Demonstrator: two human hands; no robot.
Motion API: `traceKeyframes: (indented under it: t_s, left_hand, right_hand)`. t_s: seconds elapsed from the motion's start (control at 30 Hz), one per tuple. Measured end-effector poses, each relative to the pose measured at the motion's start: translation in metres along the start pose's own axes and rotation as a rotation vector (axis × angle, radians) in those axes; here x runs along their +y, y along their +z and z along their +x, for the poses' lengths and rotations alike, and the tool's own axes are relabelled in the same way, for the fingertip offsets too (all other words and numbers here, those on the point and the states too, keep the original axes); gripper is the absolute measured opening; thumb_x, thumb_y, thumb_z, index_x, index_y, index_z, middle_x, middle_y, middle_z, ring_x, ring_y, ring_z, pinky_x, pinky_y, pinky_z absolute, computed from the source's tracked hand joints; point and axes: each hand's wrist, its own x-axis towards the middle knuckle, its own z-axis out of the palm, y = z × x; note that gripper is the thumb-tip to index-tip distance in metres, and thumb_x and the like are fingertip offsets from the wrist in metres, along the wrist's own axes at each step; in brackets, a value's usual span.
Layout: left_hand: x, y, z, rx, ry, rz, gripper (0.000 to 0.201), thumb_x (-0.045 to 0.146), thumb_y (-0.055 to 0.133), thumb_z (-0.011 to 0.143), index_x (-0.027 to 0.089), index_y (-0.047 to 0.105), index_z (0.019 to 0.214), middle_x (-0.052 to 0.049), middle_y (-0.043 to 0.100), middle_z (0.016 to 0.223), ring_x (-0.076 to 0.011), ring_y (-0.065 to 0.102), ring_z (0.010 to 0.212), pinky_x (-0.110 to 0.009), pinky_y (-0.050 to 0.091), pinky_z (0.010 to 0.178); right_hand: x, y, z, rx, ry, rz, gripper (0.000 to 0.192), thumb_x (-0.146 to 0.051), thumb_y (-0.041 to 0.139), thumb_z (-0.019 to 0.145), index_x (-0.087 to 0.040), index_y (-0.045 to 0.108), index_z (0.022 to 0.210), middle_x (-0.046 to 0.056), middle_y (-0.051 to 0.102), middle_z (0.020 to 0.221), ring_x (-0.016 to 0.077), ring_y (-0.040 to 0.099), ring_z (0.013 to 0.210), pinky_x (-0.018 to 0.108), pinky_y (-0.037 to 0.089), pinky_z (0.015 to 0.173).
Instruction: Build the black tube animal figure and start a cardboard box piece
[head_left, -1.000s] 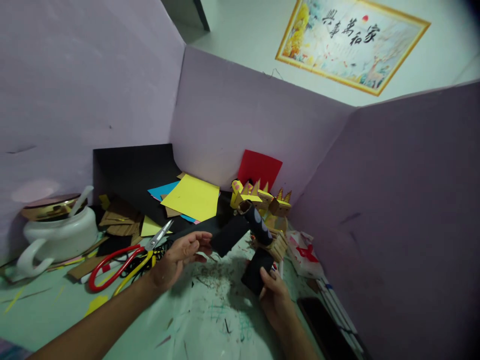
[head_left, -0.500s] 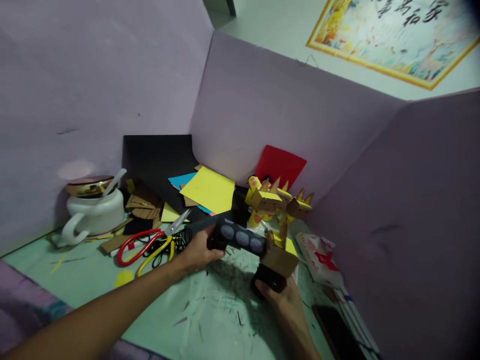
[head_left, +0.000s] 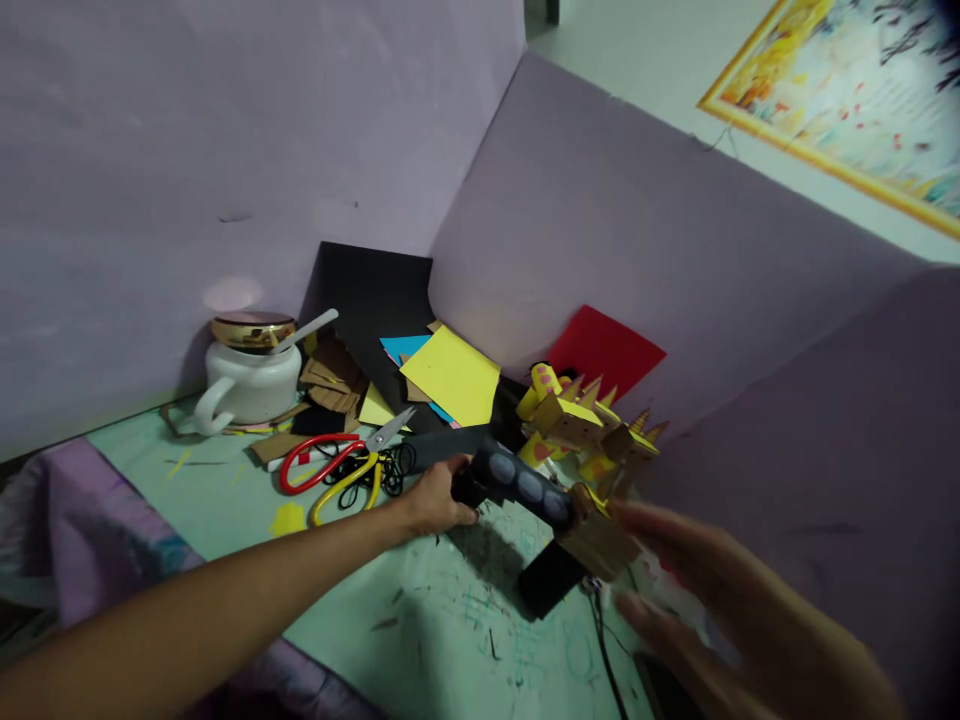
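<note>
Cardboard model (head_left: 529,485) in the left hand, at the middle of the work area over the green table cover (head_left: 420,620): a black tube with grey oval spots, a brown cardboard box (head_left: 604,540) at its right end, a black block (head_left: 551,578) slanting below the box. Whether the block touches the cover, cannot tell.

Handling, my judgement: best to carry the model by the firm black end and keep the squeeze light, since a paper-covered tube likely dents. The box end looks the heavier and would want support from beneath, with no pull on the joint between box and tube. Tilt slowly.

Left hand (head_left: 441,497): fingers and thumb closed about the model's dark left end, pinching it; fingertips partly hidden. Right hand (head_left: 750,600): spread, thumb well apart from fingers, blurred, just beside the box; grips nothing visible. Contact with the box, cannot tell.

Just behind the model, yellow spiked cardboard figures (head_left: 577,420), a red sheet (head_left: 604,350) leaning on the partition behind them. Left of the model, red-and-yellow-handled scissors (head_left: 326,465), blades apart, near a tangle of black cord (head_left: 391,472). Farther left, a white mug (head_left: 251,385).
</note>
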Motion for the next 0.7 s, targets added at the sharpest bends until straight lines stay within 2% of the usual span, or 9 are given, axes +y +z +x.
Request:
traceKeyframes:
  t_s: [0.1,0.2,0.27,0.33,0.37,0.43,0.57,0.63,0.7]
  left_hand:
    - [-0.002,0.001,0.003,-0.005,-0.008,-0.004,0.055,0.008,0.067,0.052,0.013,0.055,0.105,-0.006,0.064,0.093,-0.0244,0.058,0.086,-0.033,0.045,0.076]
    - [-0.005,0.001,0.005,0.001,-0.023,0.031,0.059,0.009,0.069,0.049,0.012,0.054,0.106,-0.006,0.064,0.091,-0.0250,0.057,0.086,-0.033,0.046,0.073]
    - [-0.006,0.001,0.006,0.010,-0.029,0.065,0.060,0.010,0.069,0.049,0.012,0.054,0.108,-0.007,0.063,0.095,-0.0257,0.056,0.088,-0.034,0.045,0.075]
    - [-0.006,0.001,0.005,0.011,-0.031,0.093,0.059,0.009,0.066,0.051,0.012,0.054,0.109,-0.008,0.063,0.097,-0.0261,0.056,0.089,-0.034,0.044,0.076]
    - [-0.005,0.002,0.004,0.008,-0.028,0.102,0.057,0.009,0.065,0.052,0.012,0.054,0.109,-0.008,0.063,0.097,-0.0261,0.056,0.089,-0.034,0.044,0.076]
    - [-0.003,0.002,0.001,-0.004,-0.013,0.113,0.054,0.007,0.062,0.054,0.013,0.055,0.107,-0.007,0.064,0.097,-0.0255,0.057,0.089,-0.033,0.044,0.077]
    - [0.003,0.002,-0.005,-0.017,0.031,0.156,0.047,0.008,0.060,0.058,0.017,0.057,0.104,-0.004,0.066,0.095,-0.0240,0.057,0.089,-0.031,0.044,0.078]
    - [0.004,0.003,-0.007,-0.028,0.032,0.185,0.048,0.008,0.059,0.058,0.018,0.057,0.105,-0.003,0.066,0.093,-0.0234,0.058,0.087,-0.030,0.044,0.077]
    - [0.004,0.004,-0.007,-0.037,0.021,0.199,0.051,0.008,0.059,0.057,0.019,0.056,0.107,-0.002,0.066,0.092,-0.0227,0.059,0.085,-0.029,0.044,0.075]
  right_hand:
    - [-0.026,0.031,0.054,-0.143,-0.144,-0.188,0.049,-0.036,0.069,0.059,-0.026,0.060,0.107,0.007,0.065,0.105,0.0313,0.059,0.095,0.046,0.046,0.082]
    - [-0.017,0.058,0.096,-0.259,-0.162,-0.372,0.063,-0.026,0.072,0.055,-0.013,0.055,0.115,0.016,0.057,0.118,0.0323,0.051,0.110,0.045,0.037,0.095]
    - [-0.004,0.067,0.111,-0.460,-0.079,-0.509,0.074,-0.026,0.071,0.057,-0.007,0.045,0.125,0.020,0.052,0.124,0.0317,0.050,0.112,0.042,0.038,0.095]
    - [0.008,0.070,0.118,-0.600,-0.036,-0.600,0.076,-0.027,0.067,0.062,-0.005,0.040,0.129,0.020,0.051,0.124,0.0297,0.051,0.112,0.039,0.039,0.093]
    - [0.012,0.070,0.120,-0.628,-0.034,-0.625,0.073,-0.026,0.066,0.063,-0.004,0.041,0.128,0.020,0.053,0.123,0.0289,0.052,0.110,0.038,0.040,0.092]
    - [0.015,0.069,0.122,-0.629,-0.055,-0.648,0.064,-0.024,0.065,0.063,-0.006,0.048,0.122,0.018,0.057,0.116,0.0275,0.055,0.104,0.035,0.041,0.087]
    - [0.011,0.062,0.121,-0.669,-0.099,-0.638,0.039,-0.024,0.066,0.062,-0.014,0.061,0.099,0.008,0.065,0.089,0.0218,0.059,0.081,0.030,0.044,0.071]
    - [0.010,0.059,0.117,-0.663,-0.096,-0.642,0.032,-0.026,0.067,0.061,-0.015,0.061,0.091,0.006,0.064,0.084,0.0200,0.058,0.077,0.028,0.042,0.067]
    - [0.010,0.059,0.111,-0.624,-0.062,-0.652,0.034,-0.027,0.067,0.061,-0.015,0.057,0.091,0.005,0.063,0.083,0.0191,0.057,0.075,0.027,0.040,0.065]
